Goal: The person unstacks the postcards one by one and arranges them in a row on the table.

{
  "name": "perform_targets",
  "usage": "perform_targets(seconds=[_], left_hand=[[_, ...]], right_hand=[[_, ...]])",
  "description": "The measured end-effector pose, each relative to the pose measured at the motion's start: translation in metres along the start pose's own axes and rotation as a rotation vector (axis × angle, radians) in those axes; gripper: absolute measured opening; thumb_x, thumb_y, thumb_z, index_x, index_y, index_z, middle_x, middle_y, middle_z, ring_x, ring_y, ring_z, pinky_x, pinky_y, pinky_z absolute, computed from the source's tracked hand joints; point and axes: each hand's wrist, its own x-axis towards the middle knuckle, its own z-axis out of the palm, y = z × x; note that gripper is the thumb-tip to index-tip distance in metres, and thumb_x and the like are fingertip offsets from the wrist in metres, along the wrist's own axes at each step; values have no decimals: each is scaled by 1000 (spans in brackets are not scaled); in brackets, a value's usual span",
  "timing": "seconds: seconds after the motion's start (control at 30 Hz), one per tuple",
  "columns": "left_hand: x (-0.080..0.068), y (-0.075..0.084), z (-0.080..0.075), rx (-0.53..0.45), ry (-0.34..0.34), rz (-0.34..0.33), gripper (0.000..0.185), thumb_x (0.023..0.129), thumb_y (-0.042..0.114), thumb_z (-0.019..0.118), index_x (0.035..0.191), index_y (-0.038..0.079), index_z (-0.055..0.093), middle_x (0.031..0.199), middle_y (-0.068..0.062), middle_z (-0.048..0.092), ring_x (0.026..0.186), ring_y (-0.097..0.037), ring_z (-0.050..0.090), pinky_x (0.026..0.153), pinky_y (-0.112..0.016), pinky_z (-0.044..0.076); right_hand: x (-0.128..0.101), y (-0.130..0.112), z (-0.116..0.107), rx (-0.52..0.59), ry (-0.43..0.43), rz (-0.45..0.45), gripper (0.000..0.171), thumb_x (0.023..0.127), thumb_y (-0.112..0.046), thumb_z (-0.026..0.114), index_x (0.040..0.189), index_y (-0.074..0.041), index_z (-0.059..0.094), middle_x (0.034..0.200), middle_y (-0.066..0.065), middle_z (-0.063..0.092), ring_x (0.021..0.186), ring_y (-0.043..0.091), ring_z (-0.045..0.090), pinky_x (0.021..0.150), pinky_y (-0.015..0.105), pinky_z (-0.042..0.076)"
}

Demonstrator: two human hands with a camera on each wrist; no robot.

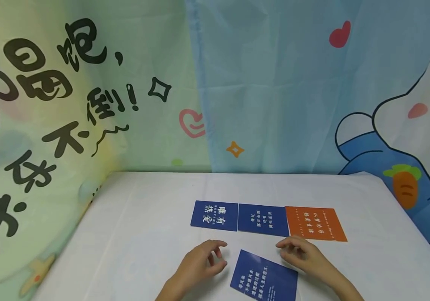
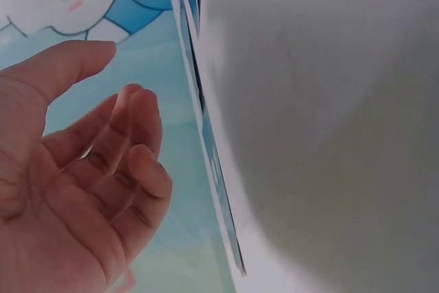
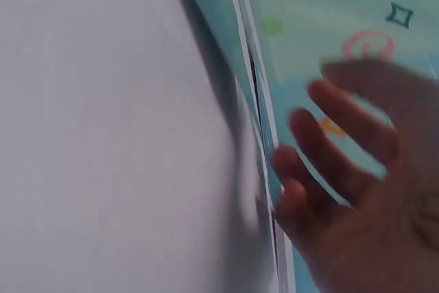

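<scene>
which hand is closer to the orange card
Right. The right hand hovers just below and left of the orange card, close to its near edge. The left hand lies farther left, beyond the tilted blue card.

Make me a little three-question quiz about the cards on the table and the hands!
1. How many cards lie on the table?
2. True or false: the orange card sits at the left end of the row.
3. Which card lies between the two hands? A) the orange card B) the tilted blue card C) the blue card with big white letters

Key:
1. Four: three in a row, counting the middle blue card, and one nearer the person.
2. False; it is at the right end.
3. B. The left hand and right hand hang on either side of it, fingers loosely curled, holding nothing.
</scene>
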Motion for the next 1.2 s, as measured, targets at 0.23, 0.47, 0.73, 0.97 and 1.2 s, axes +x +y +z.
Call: perform_targets(seconds=[0.23,0.47,0.73,0.97,1.2], left_hand=[[-2,-1,6,-54,-126,-100,47,85,30,75,126,12,61,89,15,56,73,3,50,66,-17,43],[-3,-4,11,6,-190,-129,55,84,48,72,124,10,63,90,14,53,72,2,46,64,-16,42],[-6,4,16,187,-220,-71,78,69,60,80,131,17,59,102,9,54,81,-1,44,78,-22,48],[-6,6,22,187,-212,-92,82,63,56,85,132,20,59,97,11,50,79,0,41,73,-19,44],[-5,3,25,178,-209,-83,73,69,52,83,132,25,59,93,15,48,80,1,41,70,-17,40]], right_hand=[[-15,16,-13,-34,-257,-16,44,84,-32,75,126,-21,63,132,9,48,109,-4,36,90,48,47],[-22,30,-17,-76,-320,-200,62,78,-34,79,136,-26,57,143,3,42,121,-15,22,85,80,31],[-23,40,-21,-122,-272,-226,53,83,-34,75,133,-23,60,140,-2,49,124,-11,33,96,20,38],[-20,41,-22,-17,-233,-149,38,87,-23,73,124,-18,68,131,5,57,116,-10,44,92,11,36],[-15,39,-18,-28,-186,-156,31,89,-23,71,118,-13,72,124,7,60,111,-6,47,88,10,41]])
